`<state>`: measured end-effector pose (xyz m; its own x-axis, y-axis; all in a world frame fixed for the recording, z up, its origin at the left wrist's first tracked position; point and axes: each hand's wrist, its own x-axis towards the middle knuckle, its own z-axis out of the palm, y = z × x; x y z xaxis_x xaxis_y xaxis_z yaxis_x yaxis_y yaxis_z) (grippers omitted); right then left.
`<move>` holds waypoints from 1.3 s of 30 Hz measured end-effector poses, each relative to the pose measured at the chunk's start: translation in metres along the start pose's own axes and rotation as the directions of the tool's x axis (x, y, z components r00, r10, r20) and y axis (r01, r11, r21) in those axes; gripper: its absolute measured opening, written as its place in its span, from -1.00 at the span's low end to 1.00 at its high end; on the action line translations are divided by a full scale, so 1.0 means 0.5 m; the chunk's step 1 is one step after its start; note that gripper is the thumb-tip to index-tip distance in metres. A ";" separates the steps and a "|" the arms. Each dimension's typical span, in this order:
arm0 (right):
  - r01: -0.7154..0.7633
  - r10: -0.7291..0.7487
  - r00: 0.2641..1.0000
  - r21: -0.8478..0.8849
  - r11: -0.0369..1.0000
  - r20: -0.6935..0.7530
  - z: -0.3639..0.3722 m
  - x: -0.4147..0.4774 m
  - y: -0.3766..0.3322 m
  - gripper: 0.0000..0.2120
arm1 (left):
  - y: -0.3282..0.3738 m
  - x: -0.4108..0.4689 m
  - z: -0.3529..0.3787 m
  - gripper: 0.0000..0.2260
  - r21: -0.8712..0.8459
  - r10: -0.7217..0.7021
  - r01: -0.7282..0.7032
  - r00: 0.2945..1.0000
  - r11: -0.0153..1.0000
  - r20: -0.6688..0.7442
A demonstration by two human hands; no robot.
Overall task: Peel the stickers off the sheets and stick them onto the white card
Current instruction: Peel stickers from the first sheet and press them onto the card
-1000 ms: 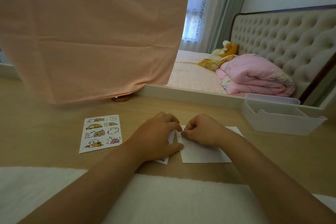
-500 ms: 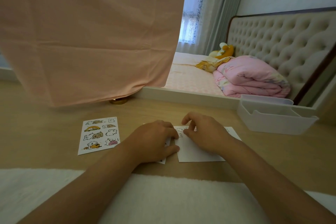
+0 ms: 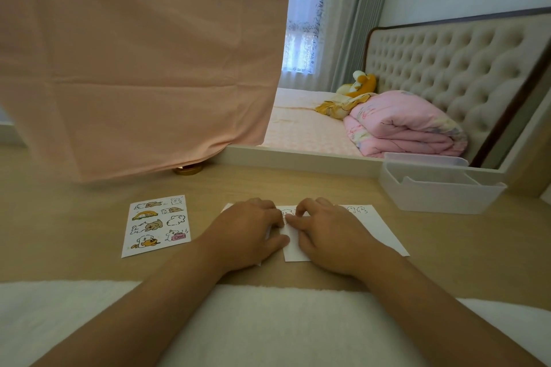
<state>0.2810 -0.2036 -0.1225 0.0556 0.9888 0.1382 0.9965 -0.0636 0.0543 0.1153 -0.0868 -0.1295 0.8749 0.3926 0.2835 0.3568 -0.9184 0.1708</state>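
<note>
A white card [image 3: 378, 232] lies on the wooden desk, with small white animal stickers along its top edge [image 3: 357, 209]. My right hand [image 3: 331, 235] rests on the card's left part, its arched fingertips pressing by a white sticker [image 3: 286, 213]. My left hand [image 3: 247, 232] lies knuckles up over a second sticker sheet [image 3: 228, 207]; only a corner of that sheet shows. Its thumb reaches the card's left edge. A full sticker sheet [image 3: 158, 225] with brown and white cartoon animals lies apart at the left.
A clear plastic organiser box [image 3: 441, 191] stands at the back right. A pink cloth [image 3: 143, 53] hangs over the desk's back left, with a gold round base [image 3: 187, 170] under it. A white fluffy towel [image 3: 268, 322] covers the near edge under my forearms.
My right hand has unclenched and its fingertips have come down flat on the card beside a sticker that now shows there. The left hand has stayed on its sheet.
</note>
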 end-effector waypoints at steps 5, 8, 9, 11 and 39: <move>-0.023 0.025 0.999 0.067 0.997 -0.022 0.012 -0.003 0.004 -0.54 | 0.020 -0.004 0.006 -0.58 0.050 0.004 -0.004 1.000 0.999 -0.008; -0.043 0.044 0.999 0.071 0.997 -0.022 0.014 -0.003 0.003 -0.58 | 0.025 -0.009 0.006 -0.50 0.102 0.028 -0.031 0.999 0.994 0.030; -0.046 0.048 0.999 0.062 0.997 -0.025 0.014 -0.002 0.002 -0.58 | 0.025 -0.010 0.006 -0.48 0.113 0.028 -0.033 0.999 0.993 0.044; -0.053 0.054 0.998 0.048 0.997 -0.026 0.012 -0.003 0.000 -0.58 | 0.023 -0.009 0.003 -0.40 0.130 0.021 -0.028 0.998 0.991 0.055; -0.030 0.046 0.994 0.163 0.986 -0.098 -0.004 -0.014 0.021 -0.68 | 0.018 -0.002 0.007 -0.44 0.079 0.036 -0.039 0.998 0.996 0.042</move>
<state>0.2909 -0.2112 -0.1211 0.0950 0.9670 0.2366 0.9913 -0.0701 -0.1117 0.1186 -0.0958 -0.1315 0.9001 0.3570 0.2498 0.3469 -0.9341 0.0849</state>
